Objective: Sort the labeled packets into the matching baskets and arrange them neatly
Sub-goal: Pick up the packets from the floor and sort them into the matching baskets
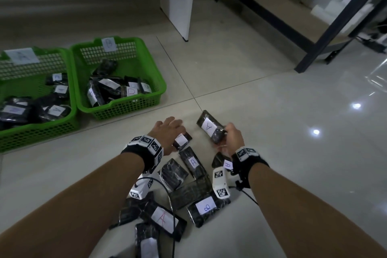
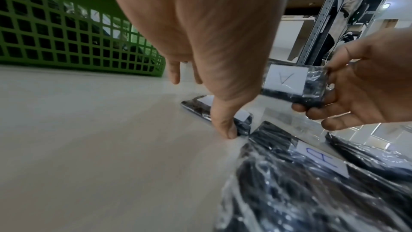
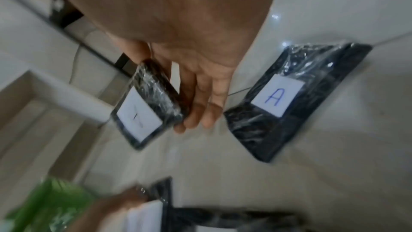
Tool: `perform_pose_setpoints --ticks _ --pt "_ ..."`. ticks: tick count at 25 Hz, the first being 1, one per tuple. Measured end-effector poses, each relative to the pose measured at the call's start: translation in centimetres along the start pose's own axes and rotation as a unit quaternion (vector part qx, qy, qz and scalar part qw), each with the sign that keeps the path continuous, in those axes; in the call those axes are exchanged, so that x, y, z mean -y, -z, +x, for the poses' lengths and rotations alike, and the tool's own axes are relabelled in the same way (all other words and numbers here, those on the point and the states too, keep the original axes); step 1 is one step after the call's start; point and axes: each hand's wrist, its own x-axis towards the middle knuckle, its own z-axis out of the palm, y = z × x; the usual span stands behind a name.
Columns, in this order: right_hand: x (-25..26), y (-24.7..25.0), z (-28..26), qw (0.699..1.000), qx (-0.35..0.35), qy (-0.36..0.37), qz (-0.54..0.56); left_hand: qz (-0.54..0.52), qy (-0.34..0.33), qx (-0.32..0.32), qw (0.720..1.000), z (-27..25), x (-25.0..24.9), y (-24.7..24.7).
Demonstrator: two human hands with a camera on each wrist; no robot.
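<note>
Baskets first, at our far left: the green basket marked A (image 1: 37, 132) sits touching the green basket marked B (image 1: 125, 109), and both already hold wrapped black packets lying loosely at odd angles. Moving right, our left hand (image 1: 167, 134) reaches down over a small packet on the floor (image 1: 181, 141); the thumb touches its near edge while the other fingers are spread above it, so nothing is gripped yet. Its label letter is too blurred for us to read. Further right, our right hand (image 1: 234, 137) pinches one end of the packet labelled A (image 1: 210, 129), fingers curled round it and holding it tilted just off the floor. Near us lies the unsorted heap (image 1: 188, 192), with A and B labels mixed.

We judge the step to be picking one packet per hand. To do it well we should read the left packet's letter before lifting, slide the thumb under its edge for a firm pinch on the slippery wrap, then lay each packet flat, label up, beside those already in its basket.
</note>
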Motion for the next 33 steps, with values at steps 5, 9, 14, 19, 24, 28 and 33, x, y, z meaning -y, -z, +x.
perform_pose_setpoints --ticks 5,9,14,19,24,28,33 --pt "2.4 -0.6 -1.4 0.989 0.070 -0.041 0.127 -0.035 0.051 0.028 0.998 -0.7 0.4 0.1" --pt "3.9 -1.8 -1.7 0.992 0.059 -0.012 0.113 -0.046 0.072 0.020 0.996 -2.2 1.9 0.5" --pt "5.7 -4.4 -1.6 0.997 -0.020 0.025 0.075 -0.193 0.075 -0.023 0.978 -4.1 3.8 1.5" --pt "9.4 -9.1 -2.0 0.992 0.010 0.063 0.107 -0.404 0.127 -0.235 0.875 -6.1 7.8 4.7" --pt "11.9 -13.2 -1.8 0.980 0.075 0.069 0.168 -0.372 0.186 -0.394 0.820 -5.2 12.6 8.6" --pt "12.0 -14.1 -1.2 0.984 -0.059 0.128 0.112 -0.336 0.175 -0.339 0.861 -1.5 14.0 9.1" --pt "11.4 -15.0 -0.4 0.978 -0.083 0.179 0.066 -0.092 0.243 -0.112 0.959 -0.5 14.6 7.6"
